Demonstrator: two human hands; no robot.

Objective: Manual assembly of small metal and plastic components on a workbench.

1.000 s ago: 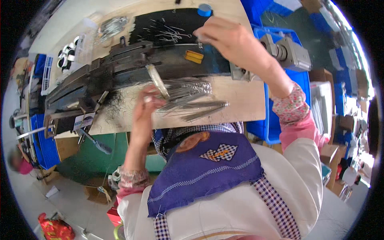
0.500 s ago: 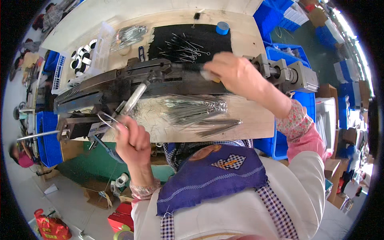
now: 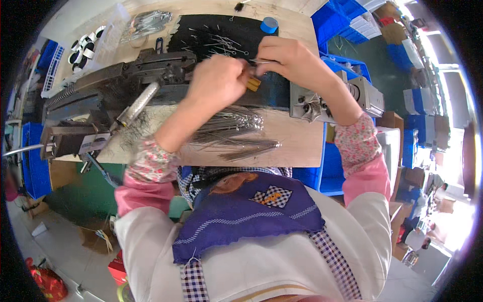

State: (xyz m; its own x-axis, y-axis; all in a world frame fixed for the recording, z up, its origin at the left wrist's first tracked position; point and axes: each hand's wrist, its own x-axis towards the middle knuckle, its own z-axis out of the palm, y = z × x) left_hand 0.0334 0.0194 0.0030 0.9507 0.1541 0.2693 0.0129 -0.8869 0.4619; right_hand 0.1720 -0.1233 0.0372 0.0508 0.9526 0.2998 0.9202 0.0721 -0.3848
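Note:
My left hand (image 3: pixel 219 78) is closed over the middle of the dark metal machine (image 3: pixel 166 65), and what its fingers hold, if anything, is hidden. Just to its right, my right hand (image 3: pixel 292 60) is closed in a pinch on a thin metal wire (image 3: pixel 259 61), whose far end runs toward the left fingers. A yellow brass-coloured block (image 3: pixel 253 84) shows right below the left fingertips. Beyond both hands, several looped wire pins (image 3: pixel 226 46) lie on a black mat (image 3: pixel 193 26). Nearer than the machine, a bundle of bent thin wires (image 3: pixel 231 123) rests on the wooden table (image 3: pixel 297 146).
At the machine's right end is a grey chuck (image 3: pixel 306 104). A silver handle (image 3: pixel 141 103) slants toward me on the left. A blue round lid-like thing (image 3: pixel 269 25) stands on the mat. Black-and-white rolls (image 3: pixel 83 50) sit at far left; blue bins (image 3: pixel 334 173) stand right of the table.
My left hand has moved up and right from the machine's near left side, where it held a curved wire, to beside my right hand. The view has shifted slightly; the chuck now shows.

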